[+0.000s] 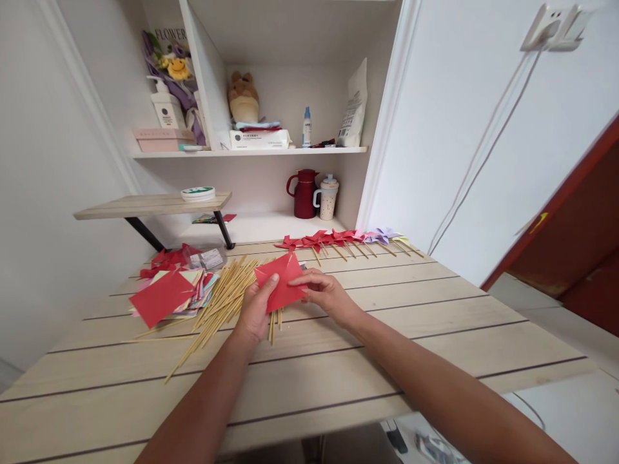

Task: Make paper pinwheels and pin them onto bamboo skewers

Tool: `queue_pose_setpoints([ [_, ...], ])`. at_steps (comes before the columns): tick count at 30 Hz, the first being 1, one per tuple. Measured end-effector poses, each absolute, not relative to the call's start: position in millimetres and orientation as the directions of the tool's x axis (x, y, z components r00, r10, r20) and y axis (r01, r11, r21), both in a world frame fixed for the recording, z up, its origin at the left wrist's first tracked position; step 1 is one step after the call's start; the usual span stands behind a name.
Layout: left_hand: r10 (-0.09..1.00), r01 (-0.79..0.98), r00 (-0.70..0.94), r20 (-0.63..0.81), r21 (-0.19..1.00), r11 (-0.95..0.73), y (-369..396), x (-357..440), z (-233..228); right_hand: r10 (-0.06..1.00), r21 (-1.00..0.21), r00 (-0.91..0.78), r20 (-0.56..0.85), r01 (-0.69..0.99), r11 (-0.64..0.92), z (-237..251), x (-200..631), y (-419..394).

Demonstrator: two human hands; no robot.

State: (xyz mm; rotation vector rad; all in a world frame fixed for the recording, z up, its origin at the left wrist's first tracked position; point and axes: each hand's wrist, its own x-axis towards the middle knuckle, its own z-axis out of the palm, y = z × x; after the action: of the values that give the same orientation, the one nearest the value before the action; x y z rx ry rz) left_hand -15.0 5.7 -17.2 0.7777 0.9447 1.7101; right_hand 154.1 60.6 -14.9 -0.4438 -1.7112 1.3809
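Red paper [283, 287] hides fingertips of both hands — box labels [258, 137] too small — forearms cut off.

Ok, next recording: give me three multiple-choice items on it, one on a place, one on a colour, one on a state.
1. Where do the finished pinwheels lie?
A. at the table's far edge
B. on the shelf
C. on the floor

2. What colour is the paper in the hands?
A. blue
B. red
C. white

3. How is that paper held?
A. by the left hand only
B. lying untouched
C. by both hands, the right hand too

Answers: 1 A, they line the far edge; 2 B, it is plainly red; 3 C, fingers of both hands pinch it.
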Motion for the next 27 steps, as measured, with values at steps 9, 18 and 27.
queue_pose_setpoints([
  [9, 0.956, -0.422, -0.287, 0.065, 0.887, -0.187, 5.2, -13.6, -18.1, 0.760, -0.926, -0.532, 0.373, -0.267, 0.267, -14.7, 151.3, 58.9],
  [18, 0.956, -0.388, -0.282, 0.087, 0.901, -0.196, 8.7, -14.0, -21.8, 0.799, -0.957, -0.528, 0.287, -0.194, 0.215, -15.8, 149.4, 59.1],
  [27, 0.973, -0.422, -0.225, 0.043, 0.896, -0.137, 6.9, -11.8, -22.5, 0.828, -0.920, -0.407, 0.386, -0.105, 0.378, -14.5, 151.1, 61.5],
])
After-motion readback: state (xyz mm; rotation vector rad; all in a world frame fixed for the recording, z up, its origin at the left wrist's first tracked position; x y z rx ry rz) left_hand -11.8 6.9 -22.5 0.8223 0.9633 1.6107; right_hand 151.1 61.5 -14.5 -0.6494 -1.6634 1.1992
